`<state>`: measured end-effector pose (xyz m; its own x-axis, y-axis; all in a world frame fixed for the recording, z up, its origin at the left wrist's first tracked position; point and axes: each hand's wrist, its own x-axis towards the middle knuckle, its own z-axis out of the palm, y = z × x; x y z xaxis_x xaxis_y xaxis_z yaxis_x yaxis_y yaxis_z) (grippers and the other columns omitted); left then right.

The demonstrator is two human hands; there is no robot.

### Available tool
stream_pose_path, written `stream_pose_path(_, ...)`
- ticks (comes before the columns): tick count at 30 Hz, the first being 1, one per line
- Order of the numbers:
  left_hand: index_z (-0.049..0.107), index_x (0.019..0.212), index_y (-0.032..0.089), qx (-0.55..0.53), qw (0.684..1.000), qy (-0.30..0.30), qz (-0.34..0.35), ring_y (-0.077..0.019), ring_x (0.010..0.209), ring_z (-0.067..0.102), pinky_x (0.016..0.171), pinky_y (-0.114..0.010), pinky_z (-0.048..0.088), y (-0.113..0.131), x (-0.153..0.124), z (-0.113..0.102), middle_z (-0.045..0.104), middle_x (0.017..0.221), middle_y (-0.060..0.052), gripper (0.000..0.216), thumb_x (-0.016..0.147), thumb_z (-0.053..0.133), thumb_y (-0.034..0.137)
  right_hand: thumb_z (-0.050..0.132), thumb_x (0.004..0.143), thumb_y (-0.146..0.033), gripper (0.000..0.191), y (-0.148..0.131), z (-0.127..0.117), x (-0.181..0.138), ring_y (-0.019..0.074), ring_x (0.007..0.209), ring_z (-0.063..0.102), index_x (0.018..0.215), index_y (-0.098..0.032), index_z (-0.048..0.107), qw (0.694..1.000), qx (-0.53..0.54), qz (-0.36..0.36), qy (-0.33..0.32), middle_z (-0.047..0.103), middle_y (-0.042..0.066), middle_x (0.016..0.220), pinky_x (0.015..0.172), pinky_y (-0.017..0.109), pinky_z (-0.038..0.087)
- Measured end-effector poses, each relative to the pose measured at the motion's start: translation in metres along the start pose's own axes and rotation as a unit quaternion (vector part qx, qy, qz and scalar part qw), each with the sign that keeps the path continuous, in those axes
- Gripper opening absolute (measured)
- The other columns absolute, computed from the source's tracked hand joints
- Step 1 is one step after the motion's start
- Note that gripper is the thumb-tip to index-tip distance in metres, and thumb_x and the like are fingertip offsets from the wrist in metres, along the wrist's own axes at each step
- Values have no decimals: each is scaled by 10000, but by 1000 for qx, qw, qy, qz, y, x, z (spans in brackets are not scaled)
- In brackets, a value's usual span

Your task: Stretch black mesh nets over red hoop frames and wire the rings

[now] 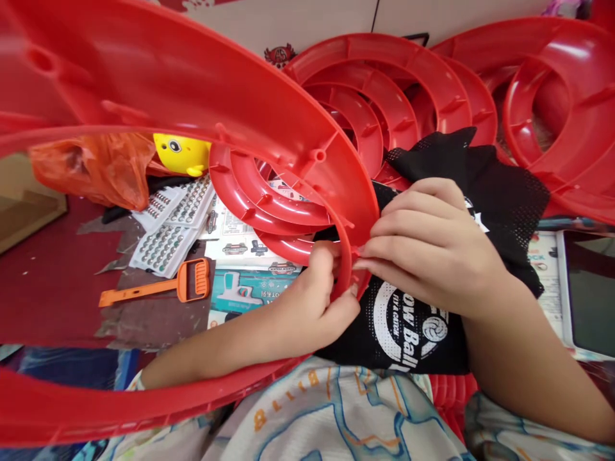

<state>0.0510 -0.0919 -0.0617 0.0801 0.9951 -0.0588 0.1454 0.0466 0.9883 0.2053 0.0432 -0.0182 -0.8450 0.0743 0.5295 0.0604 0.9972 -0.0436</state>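
Observation:
A big red plastic ring (202,83) fills the upper left and curves down to the middle, where both my hands meet on its rim. My left hand (314,301) is closed, thumb and fingers pinching the rim from below. My right hand (427,243) is closed too, its fingertips pressed on the same spot of the rim from the right. Under my right hand lies a black mesh bag (413,326) with white print. Whether a small part sits between my fingers is hidden.
More red rings (384,89) are stacked behind and at the right (567,102). An orange plastic tool (182,282), cards of button cells (168,224), printed boxes (245,288), a yellow toy (182,153) and an orange bag (96,166) lie on the left. A tablet (586,288) sits at the right.

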Motion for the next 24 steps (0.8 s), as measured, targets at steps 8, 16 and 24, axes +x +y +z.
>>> stream_pose_path(8, 125, 1382, 315, -55, 986, -10, 159, -194, 1061, 550, 925, -375, 531, -9, 3, 5, 464, 1207, -80, 553, 949, 456, 226, 567, 941, -283, 81, -2, 2, 1, 130, 788, 560, 889, -232, 601, 998, 10, -32, 56, 665, -7, 848, 807, 346, 481)
stream_pose_path(16, 303, 1245, 273, 5, 982, 47, 182, -156, 1072, 540, 962, -332, 497, -12, 12, -7, 484, 1129, -46, 325, 978, 482, 224, 648, 891, -296, 172, 3, 8, -2, 144, 689, 552, 798, -155, 615, 997, -24, -20, 73, 637, 29, 729, 701, 334, 471)
stream_pose_path(24, 251, 1332, 201, 62, 993, 22, 94, -196, 1131, 553, 991, -376, 498, 2, 4, -5, 491, 1265, -120, 374, 991, 404, 207, 589, 918, -209, 56, 4, -1, 0, 155, 768, 539, 924, -164, 623, 998, 9, -50, 39, 644, 44, 821, 710, 332, 471)
